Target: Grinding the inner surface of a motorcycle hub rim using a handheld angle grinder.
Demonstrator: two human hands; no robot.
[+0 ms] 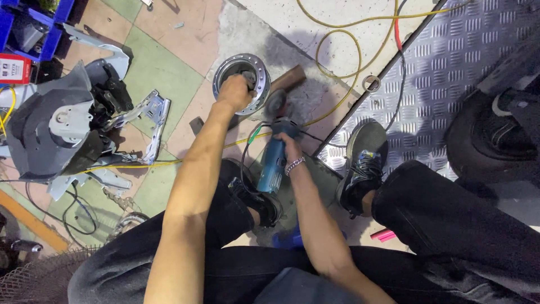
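One metal hub (pixel 242 83) in left grip (pixel 235 92), one blue angle grinder (pixel 274 157) in right grip (pixel 290 150).

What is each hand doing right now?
Left hand: closed on the round metal hub.
Right hand: closed around the blue grinder.

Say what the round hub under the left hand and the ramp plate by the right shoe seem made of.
Round hub: likely bare metal, since its rim shines silver-grey. Ramp plate: probably steel or aluminium tread plate, dull grey with a raised pattern. Left hand grips the hub.
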